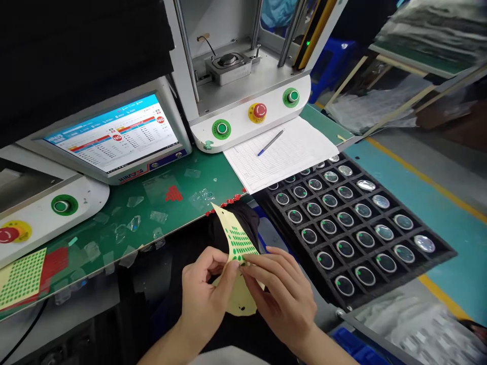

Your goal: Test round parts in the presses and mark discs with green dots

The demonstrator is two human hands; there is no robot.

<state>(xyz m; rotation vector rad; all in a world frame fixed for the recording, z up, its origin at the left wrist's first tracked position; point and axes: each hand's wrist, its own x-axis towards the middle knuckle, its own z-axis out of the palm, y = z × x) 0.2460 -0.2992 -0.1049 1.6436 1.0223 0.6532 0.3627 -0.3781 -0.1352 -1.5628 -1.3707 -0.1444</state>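
Note:
Between my two hands is a pale yellow sticker sheet [233, 223] with rows of small green dots, bent and held above my lap. My left hand [207, 289] pinches its left edge between thumb and fingers. From the other side, my right hand [279, 289] has its fingertips closed on the sheet near the lowest dots; whether a single dot is between them is too small to tell. To the right lies a black divided tray [357, 220] with round, dark, silver-rimmed parts, many bearing a small green dot.
A lined paper [281, 157] with a pen [271, 142] lies behind the tray. Ahead stands a press machine [247, 119] with buttons, beside a screen [117, 137] showing "NG". Plastic scraps [133, 223] and red stickers [174, 193] dot the green table; more dot sheets [25, 276] lie left.

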